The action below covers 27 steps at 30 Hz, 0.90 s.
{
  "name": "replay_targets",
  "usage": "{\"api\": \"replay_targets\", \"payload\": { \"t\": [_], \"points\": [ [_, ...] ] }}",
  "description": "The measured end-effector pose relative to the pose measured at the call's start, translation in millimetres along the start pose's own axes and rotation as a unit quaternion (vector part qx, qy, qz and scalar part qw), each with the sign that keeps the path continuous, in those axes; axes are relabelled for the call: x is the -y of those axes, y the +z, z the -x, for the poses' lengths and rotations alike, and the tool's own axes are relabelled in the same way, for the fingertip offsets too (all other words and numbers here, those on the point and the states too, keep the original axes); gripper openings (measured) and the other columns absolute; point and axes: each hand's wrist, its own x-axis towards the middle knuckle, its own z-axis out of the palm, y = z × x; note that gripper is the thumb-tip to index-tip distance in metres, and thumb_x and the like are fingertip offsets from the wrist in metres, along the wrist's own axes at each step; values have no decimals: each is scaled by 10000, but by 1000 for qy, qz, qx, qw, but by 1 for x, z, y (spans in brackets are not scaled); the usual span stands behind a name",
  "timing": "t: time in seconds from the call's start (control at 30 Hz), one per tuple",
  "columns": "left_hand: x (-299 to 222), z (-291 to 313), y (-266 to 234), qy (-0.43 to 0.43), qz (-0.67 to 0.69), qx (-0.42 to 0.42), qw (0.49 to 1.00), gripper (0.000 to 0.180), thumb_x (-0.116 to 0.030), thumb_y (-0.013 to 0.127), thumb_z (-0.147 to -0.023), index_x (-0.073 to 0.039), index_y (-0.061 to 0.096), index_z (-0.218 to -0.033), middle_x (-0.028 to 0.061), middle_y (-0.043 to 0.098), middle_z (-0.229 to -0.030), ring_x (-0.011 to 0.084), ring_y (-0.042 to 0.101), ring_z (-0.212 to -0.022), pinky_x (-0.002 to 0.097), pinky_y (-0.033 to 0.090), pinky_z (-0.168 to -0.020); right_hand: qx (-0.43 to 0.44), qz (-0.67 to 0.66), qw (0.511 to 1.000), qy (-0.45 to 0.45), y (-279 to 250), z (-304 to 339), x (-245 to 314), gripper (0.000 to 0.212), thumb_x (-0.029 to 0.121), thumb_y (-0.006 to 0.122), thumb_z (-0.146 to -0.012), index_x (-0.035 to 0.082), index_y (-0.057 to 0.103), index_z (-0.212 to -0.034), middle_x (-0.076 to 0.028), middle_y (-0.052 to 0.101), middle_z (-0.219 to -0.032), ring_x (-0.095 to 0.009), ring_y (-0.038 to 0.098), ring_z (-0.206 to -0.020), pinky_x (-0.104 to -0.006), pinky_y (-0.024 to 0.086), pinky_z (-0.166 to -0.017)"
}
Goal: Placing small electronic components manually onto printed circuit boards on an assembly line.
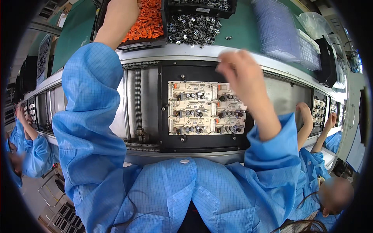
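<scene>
Angular orange pieces [149, 22], knobbly boards [190, 108]

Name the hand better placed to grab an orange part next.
Left, I'd judge: the left hand is close by the orange parts, while the right hand is farther off, above the circuit board.

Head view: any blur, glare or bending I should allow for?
Head view: the bare right hand is blurred, apparently by motion; the cream rectangular circuit-board panel looks sharper; white glints dot the small silver-and-black metal parts; the long silver metal ledge curves under fisheye distortion.
</scene>
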Motion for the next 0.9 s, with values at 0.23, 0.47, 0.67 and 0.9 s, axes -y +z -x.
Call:
{"api": "replay_targets", "payload": {
  "t": [0.23, 0.47, 0.67, 0.9],
  "points": [
    [-21, 35, -55, -12, 180, 83, 980, 188, -169, 677, -911, 2, 704, -984, 88, 715, -828, 161, 660, -738, 309, 523, -684, -45, 44, 998, -29, 27, -71, -66, 290, -48, 645, -819, 50, 590, -1087, -128, 685, -952, -316, 674, -877, -386, 536, -785],
    [-59, 153, -80, -6, 378, 219, 899, 99, -48, 710, -866, 10, 708, -947, 67, 718, -817, 142, 640, -708, 257, 499, -652, -46, 44, 997, -43, 32, -76, -74, 239, -22, 655, -828, 36, 629, -1058, -121, 686, -943, -296, 682, -851, -369, 543, -752],
    [-86, 189, -86, -64, 317, 344, 882, 108, -21, 685, -865, 27, 692, -961, 175, 697, -883, 257, 678, -804, 316, 523, -685, -67, 51, 995, -54, 32, -74, -79, 198, 11, 657, -845, 35, 670, -1040, -124, 675, -944, -288, 680, -827, -362, 544, -745],
    [-100, 203, -75, 58, 276, 257, 924, 160, -7, 675, -859, 32, 660, -1014, 181, 665, -861, 317, 640, -776, 366, 516, -663, -61, 27, 998, -19, 28, -76, -90, 186, 48, 655, -856, 29, 685, -1038, -115, 657, -919, -231, 669, -786, -327, 541, -724]
  ]
}}
